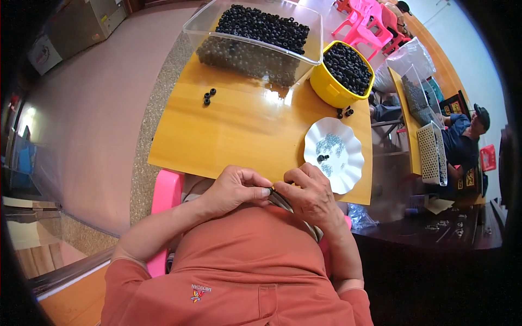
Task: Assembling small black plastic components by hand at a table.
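Bottom centre of frame: orange shirt, both forearms coming up from the lower edge. Left hand (235, 187) and right hand (309, 193) meet fingertip to fingertip just below the near edge of the yellow wooden tabletop (239, 130). Both are pinched shut on a tiny dark piece with a yellowish glint (272, 189) held between them, centre frame; too small to say what it is, prob. a little ring.

Just above-right of the right hand, a white scalloped plastic plate (353, 163) sits on the table w/ small grey metal bits and a couple of black rings in it.

Mid-table, upper left: a few loose black rings (209, 96).

Far edge, top right: a round yellow plastic tub (326, 89) full of black rings, touching a clear rectangular plastic bin (206, 22), also heaped w/ black rings, at top centre.
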Demonstrator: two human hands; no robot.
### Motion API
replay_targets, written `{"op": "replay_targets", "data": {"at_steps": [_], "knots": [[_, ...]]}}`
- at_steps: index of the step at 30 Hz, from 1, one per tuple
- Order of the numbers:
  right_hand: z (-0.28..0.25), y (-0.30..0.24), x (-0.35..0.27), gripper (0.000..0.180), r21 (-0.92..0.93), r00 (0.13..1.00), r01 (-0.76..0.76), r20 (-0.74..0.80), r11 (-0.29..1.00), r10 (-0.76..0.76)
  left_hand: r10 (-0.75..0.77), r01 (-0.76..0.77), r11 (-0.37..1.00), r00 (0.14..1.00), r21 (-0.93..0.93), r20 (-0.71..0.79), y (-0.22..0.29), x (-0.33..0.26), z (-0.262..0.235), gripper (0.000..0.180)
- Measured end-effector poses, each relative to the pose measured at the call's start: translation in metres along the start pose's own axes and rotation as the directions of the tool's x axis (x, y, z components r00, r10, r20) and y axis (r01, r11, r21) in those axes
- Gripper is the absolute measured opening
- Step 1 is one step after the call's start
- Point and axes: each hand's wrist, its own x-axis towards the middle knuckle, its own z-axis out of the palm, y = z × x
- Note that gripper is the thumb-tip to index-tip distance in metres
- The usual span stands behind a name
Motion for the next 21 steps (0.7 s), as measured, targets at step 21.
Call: {"op": "replay_targets", "data": {"at_steps": [21], "knots": [[0.011,0.008,-0.023,0.018,0.573,0.984,-0.173,0.135,0.801,0.116,-0.265,0.278,0.959,0.949,-0.059,0.169,0.000,0.001,-0.001,0.016]]}}
